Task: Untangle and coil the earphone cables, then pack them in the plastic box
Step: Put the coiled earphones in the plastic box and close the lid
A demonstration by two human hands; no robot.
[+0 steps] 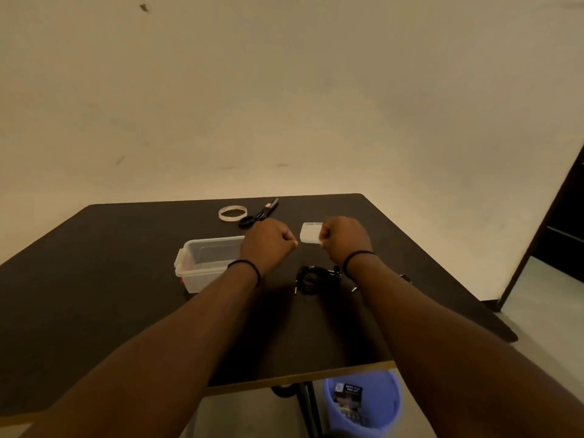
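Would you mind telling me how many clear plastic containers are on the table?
2: the plastic box sits under the left hand, and a small case lies beside the right hand, which partly hides it.

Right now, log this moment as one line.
left hand fist, empty | right hand fist, empty | earphone cables tangled on table | plastic box open

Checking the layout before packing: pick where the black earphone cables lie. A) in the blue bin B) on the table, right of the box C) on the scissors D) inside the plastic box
B: the earphone cables lie bunched on the table, right of the plastic box.
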